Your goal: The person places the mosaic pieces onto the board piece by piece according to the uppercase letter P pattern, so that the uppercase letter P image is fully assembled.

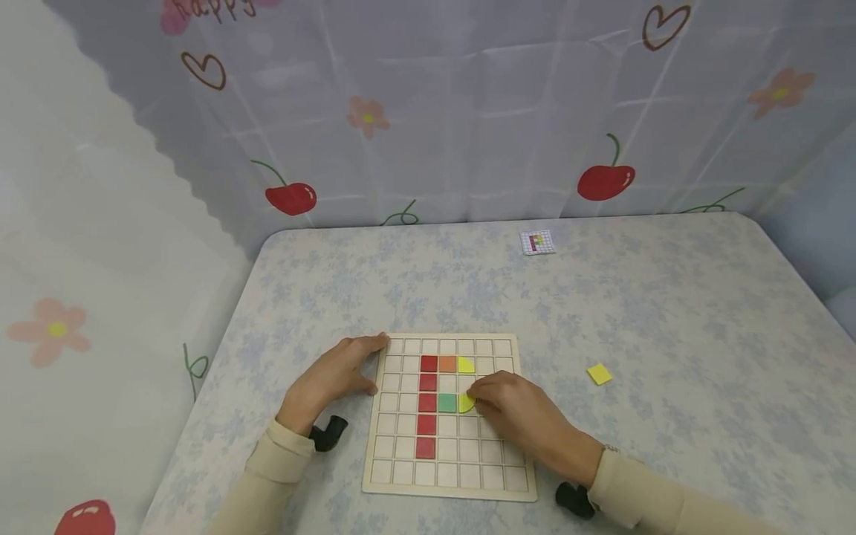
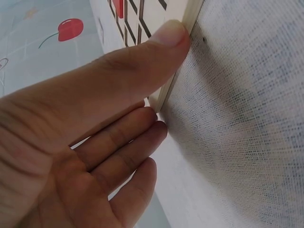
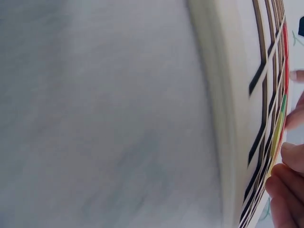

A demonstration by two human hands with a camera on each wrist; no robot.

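Observation:
A pale wooden grid board (image 1: 394,470) lies flat on the table. My left hand (image 1: 336,371) rests at its upper left edge; in the left wrist view the thumb (image 2: 168,35) touches the rim with the other fingers extended. My right hand (image 1: 528,416) pinches a yellow rounded tile (image 1: 465,403) at its right side, beside a green square tile (image 1: 447,403). Red square tiles (image 1: 426,403) form a column on the board. At the column's top an orange tile (image 1: 447,364) and another yellow rounded tile (image 1: 466,365) continue rightward. The right fingertips partly hide the pinched tile.
A loose yellow square tile (image 1: 599,374) lies on the table to the board's right. Farther back is a small card (image 1: 537,242) with a coloured grid pattern. A printed curtain (image 1: 468,111) hangs behind the patterned tablecloth (image 1: 669,312).

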